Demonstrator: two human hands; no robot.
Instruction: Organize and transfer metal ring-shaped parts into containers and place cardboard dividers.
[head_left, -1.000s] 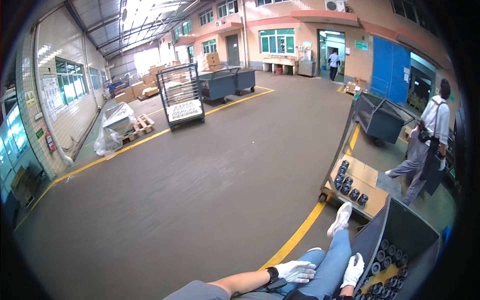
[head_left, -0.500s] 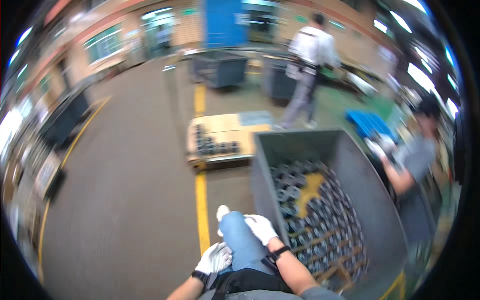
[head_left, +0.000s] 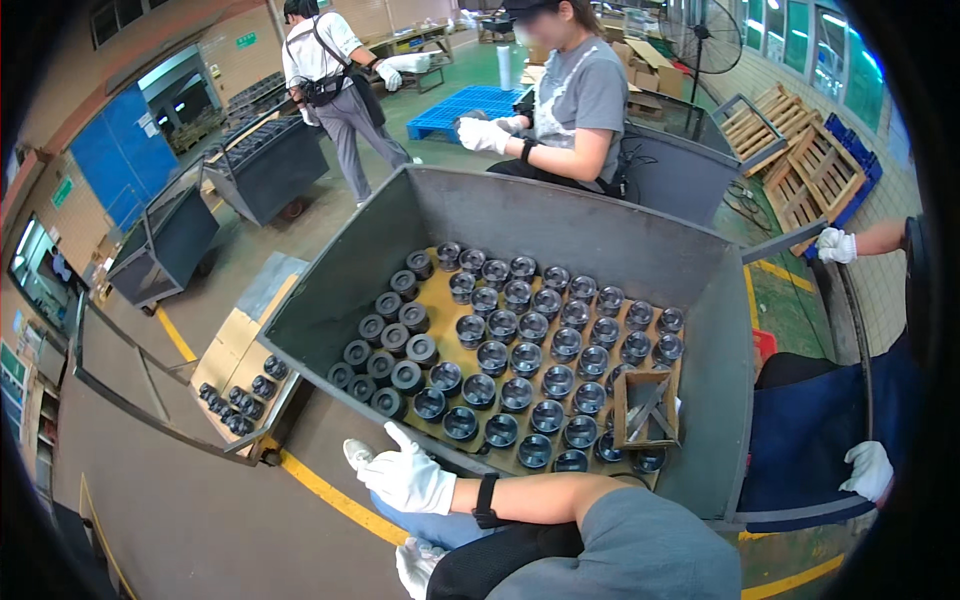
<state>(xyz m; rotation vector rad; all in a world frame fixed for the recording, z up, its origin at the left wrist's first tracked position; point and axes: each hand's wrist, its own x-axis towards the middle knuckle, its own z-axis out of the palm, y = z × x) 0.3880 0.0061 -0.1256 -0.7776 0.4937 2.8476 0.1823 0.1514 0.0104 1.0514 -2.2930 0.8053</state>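
My right hand (head_left: 408, 477), in a white glove, hovers over my jeans beside the near left edge of a grey metal bin (head_left: 480, 210). Its fingers are apart and nothing is in them. Below it, my left hand (head_left: 418, 567), also gloved, rests low by my leg, partly covered by my body; its visible fingers look loosely spread, with nothing seen in them. Inside the bin, dark cylindrical metal parts like pistons (head_left: 525, 358) stand in rows on a yellowish-brown sheet. Some at the left show flat ringed tops (head_left: 394, 338). A small wooden box (head_left: 630, 436) holding metal pieces sits among them.
A low cart (head_left: 222, 350) with several dark parts stands left of the bin. Across it, a seated person (head_left: 575, 100) works with gloved hands. At right, another person's gloved hands (head_left: 836, 245) touch a metal frame. Grey bins (head_left: 265, 165), a blue pallet (head_left: 465, 108) and wooden pallets (head_left: 815, 165) stand beyond.
My view has swung right toward the bin, which now fills the middle. My right hand has shifted left across my lap with its fingers spread. Another person's hands have come into view at right.
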